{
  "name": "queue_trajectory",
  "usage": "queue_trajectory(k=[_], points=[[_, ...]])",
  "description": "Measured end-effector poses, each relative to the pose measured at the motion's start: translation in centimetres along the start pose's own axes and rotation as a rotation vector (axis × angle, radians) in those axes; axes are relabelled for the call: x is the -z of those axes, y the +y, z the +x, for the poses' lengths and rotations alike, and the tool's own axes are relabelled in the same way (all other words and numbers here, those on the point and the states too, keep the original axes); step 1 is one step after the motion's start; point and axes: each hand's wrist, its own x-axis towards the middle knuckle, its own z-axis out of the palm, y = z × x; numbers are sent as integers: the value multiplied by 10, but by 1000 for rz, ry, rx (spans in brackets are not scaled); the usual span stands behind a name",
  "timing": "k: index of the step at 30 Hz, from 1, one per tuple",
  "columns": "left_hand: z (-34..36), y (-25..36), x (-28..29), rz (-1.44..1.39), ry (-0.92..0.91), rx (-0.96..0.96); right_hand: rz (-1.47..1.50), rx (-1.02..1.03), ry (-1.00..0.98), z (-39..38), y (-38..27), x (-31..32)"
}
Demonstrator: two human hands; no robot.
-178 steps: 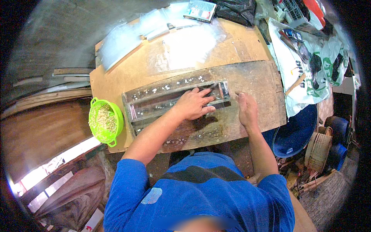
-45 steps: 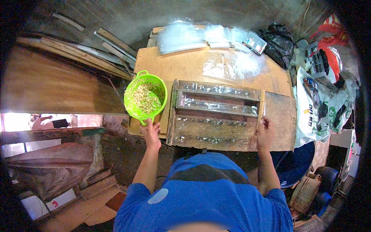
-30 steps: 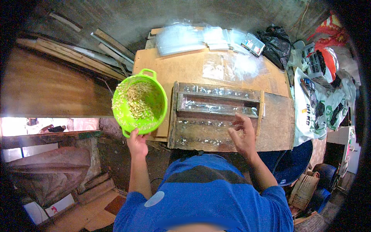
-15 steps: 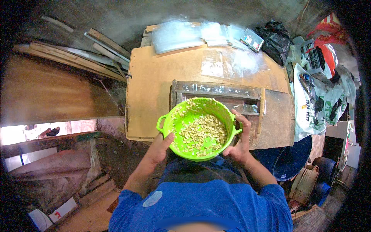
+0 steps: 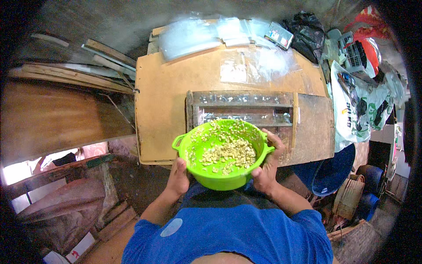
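Observation:
A bright green plastic bowl (image 5: pixel 215 183) with two loop handles is held over my lap, at the near edge of the table. Pale, nut-like pieces (image 5: pixel 231 152) are heaped toward its right side, and more are scattered up the inner far and left walls. My left hand (image 5: pixel 177 178) presses against the outside of the bowl below the left handle, its thumb pointing up and its other fingers mostly hidden underneath. At the opposite side, my right hand (image 5: pixel 269 163) is wrapped around the right handle and the wall, with the thumb low and the fingers behind.
Just beyond the bowl, a wooden frame (image 5: pixel 241 98) lies on the wooden table (image 5: pixel 160 101). Clear plastic bags (image 5: pixel 189 39) and a small box (image 5: pixel 278 36) are along its far edge. White bags (image 5: pixel 345 105) stand at the right, above a dark blue tub (image 5: pixel 327 176). Planks (image 5: pixel 74 77) lie at the left.
The bowl has come slightly lower and its tilt has changed, showing more of its near outer wall. The pieces inside have shifted, spreading up the far wall. Both hands have stayed on it.

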Motion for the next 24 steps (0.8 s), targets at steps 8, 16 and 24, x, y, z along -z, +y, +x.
queue_trajectory(k=[8,16,24], points=[[6,13,-3,205,167,31,-214,-257,-90,12,-8,0],[23,9,4,175,125,29,-111,-434,-71,23,-16,-1],[47,14,-42,150,-51,53,-246,-359,28,20,-24,38]])
